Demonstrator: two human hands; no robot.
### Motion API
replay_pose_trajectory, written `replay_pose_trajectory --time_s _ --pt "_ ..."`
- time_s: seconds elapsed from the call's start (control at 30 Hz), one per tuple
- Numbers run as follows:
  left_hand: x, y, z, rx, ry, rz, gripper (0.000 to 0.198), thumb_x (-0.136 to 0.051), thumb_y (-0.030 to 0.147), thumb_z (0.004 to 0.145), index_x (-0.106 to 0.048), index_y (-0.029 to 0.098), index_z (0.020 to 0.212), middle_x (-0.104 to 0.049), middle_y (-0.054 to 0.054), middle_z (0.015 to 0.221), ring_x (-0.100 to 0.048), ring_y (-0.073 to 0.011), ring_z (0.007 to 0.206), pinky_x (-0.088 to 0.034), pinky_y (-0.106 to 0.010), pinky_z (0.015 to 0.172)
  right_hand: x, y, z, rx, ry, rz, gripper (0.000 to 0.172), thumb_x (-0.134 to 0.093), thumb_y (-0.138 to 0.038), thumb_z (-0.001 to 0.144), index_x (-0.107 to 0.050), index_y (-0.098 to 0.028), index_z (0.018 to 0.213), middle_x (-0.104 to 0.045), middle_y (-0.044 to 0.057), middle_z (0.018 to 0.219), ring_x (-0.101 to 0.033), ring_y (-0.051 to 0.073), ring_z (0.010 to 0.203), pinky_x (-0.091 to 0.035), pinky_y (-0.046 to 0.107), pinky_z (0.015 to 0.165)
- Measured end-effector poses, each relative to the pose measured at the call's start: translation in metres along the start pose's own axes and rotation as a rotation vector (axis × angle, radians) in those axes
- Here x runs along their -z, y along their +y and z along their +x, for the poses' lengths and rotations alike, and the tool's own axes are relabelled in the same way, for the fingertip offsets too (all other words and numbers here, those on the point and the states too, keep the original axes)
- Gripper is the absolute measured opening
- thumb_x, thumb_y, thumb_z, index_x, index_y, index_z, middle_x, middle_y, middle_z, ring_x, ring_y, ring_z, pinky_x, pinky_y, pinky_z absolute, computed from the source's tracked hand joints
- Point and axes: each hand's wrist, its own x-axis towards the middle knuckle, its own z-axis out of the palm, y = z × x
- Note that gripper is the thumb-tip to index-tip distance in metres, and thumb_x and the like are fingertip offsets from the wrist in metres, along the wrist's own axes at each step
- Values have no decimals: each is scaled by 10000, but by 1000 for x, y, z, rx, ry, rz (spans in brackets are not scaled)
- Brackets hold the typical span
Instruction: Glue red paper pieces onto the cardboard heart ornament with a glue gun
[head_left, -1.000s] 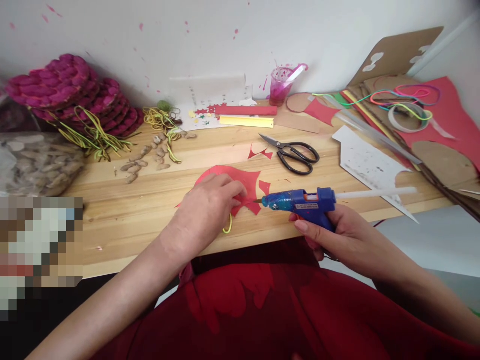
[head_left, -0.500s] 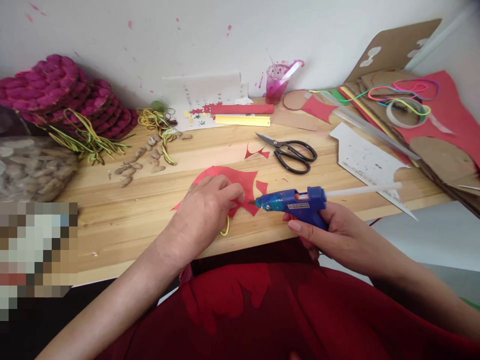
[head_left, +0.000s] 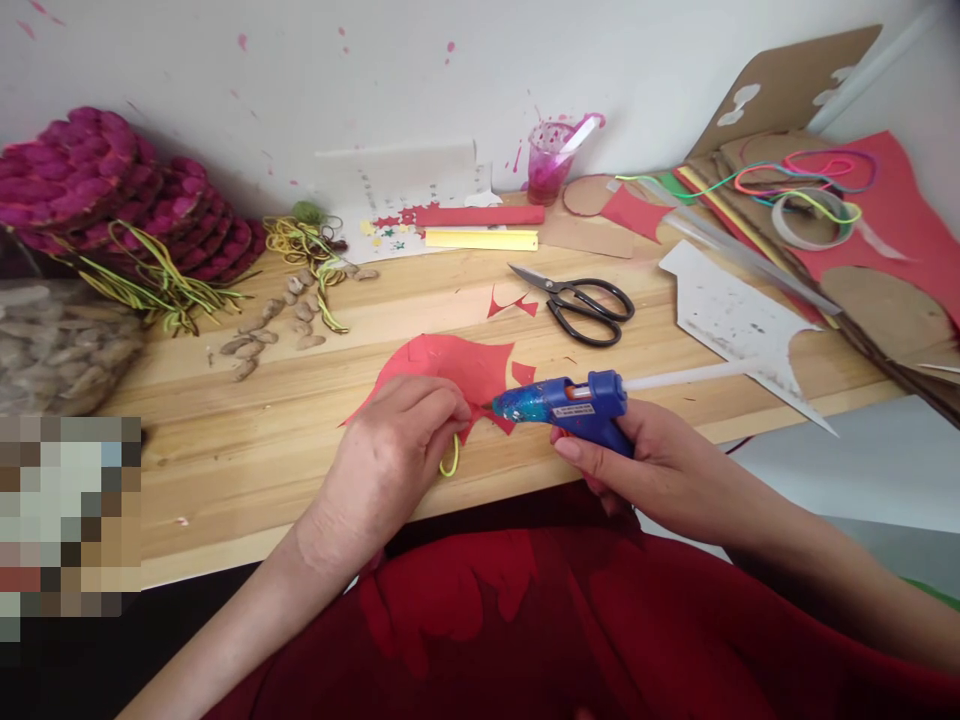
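My right hand is wrapped round a blue glue gun, with a long white glue stick out of its back. The gun's nozzle points left, close to the fingertips of my left hand. Those fingers are pinched together over the red paper; what they hold between them is hidden. A loop of yellow-green cord hangs out below them. The paper lies on the wooden table near its front edge, small red scraps beside it.
Black scissors lie behind the glue gun. Peanuts, green cord and purple woven pieces are at left. A cup stands by the wall. White board and cardboard are at right.
My right hand has brought the glue gun left, its nozzle nearer my left fingertips. My left hand has shifted slightly down and left, its fingers still pinched.
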Motion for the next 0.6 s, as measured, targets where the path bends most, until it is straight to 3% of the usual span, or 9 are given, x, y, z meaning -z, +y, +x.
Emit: replay_pose_trajectory --time_s 0.23,0.43,0.6 --pt "-5 -3 -14 -80 68 42 242 -623 101 930 -679 176 1154 -714 -82 1179 -665 -194 1068 -557 -351 951 -1 -3 3 34 11 -109 424 -560 -604 937 -519 -227 746 -633 -11 593 -611 164 523 -440 279 496" --pt "-8 -4 -24 -105 16 150 347 -575 86 948 -642 166 1279 -657 -134 1308 -629 -246 1204 -553 -406 1007 2 -8 4 109 32 -255 446 -522 -591 957 -539 -226 701 -636 3 597 -580 168 550 -428 290 539" --pt "-6 -1 -23 -131 9 188 359 -539 74 956 -629 164 1292 -668 -142 1283 -640 -258 1173 -568 -423 987 6 -12 2 126 27 -300 465 -512 -583 957 -567 -227 663 -633 12 596 -584 183 587 -444 300 572"
